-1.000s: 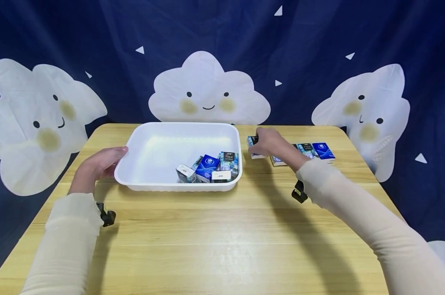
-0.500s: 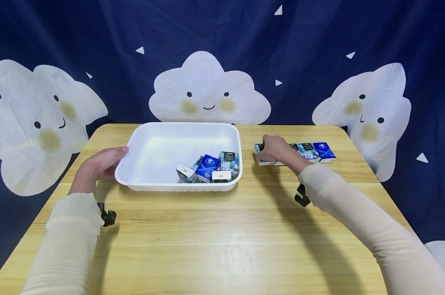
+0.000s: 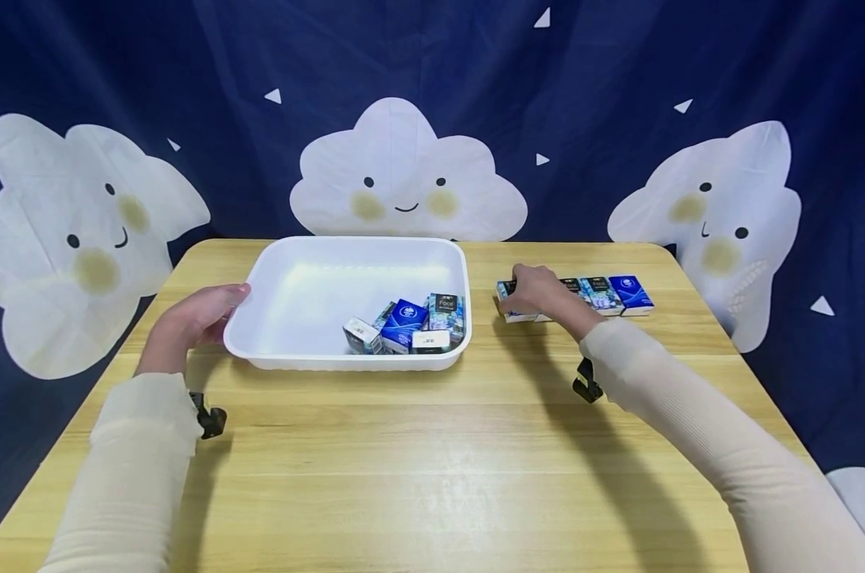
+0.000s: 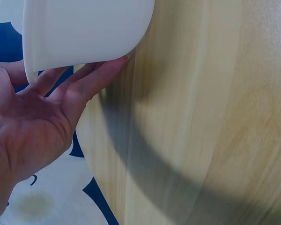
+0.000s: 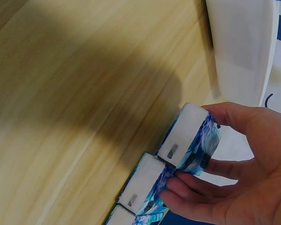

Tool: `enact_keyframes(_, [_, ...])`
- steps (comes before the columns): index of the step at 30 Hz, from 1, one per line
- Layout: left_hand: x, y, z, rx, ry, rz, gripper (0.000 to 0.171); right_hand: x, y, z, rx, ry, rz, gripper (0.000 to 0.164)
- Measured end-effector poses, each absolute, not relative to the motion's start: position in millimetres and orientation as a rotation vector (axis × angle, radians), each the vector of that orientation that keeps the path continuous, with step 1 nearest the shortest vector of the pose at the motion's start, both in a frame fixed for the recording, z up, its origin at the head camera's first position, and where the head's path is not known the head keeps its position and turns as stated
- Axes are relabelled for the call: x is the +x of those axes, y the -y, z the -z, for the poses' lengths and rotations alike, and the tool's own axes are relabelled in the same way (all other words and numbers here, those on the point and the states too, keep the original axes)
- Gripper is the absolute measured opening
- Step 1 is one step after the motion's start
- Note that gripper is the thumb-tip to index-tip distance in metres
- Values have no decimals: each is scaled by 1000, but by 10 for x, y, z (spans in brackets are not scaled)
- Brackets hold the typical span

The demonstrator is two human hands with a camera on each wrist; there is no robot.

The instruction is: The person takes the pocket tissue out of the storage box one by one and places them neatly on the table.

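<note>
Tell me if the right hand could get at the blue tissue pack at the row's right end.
Likely yes: nothing covers the blue tissue pack, though the right hand would probably need to release the floral tissue pack it pinches.

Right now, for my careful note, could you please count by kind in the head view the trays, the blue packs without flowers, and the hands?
White tray: 1
Blue packs without flowers: 2 visible, one in the tray, one at the row's right end
Hands: 2, left hand and right hand
Total: 5
</note>
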State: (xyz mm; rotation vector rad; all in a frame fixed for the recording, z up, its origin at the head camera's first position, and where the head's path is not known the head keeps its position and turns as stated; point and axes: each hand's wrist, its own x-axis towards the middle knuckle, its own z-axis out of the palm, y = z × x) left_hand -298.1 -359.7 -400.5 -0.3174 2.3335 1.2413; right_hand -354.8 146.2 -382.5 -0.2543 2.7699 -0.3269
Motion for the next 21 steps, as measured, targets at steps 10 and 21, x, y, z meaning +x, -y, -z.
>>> enact_keyframes(10, [-2994, 3608, 4016, -310, -2327, -1248, 72, -3553, -1465, 3883, -260, -2787, 321, 65])
enact_keyframes(21, [-2988, 3605, 4011, -324, -2328, -1238, 73, -3565, -1444, 3920, -260, -2817, 286, 57])
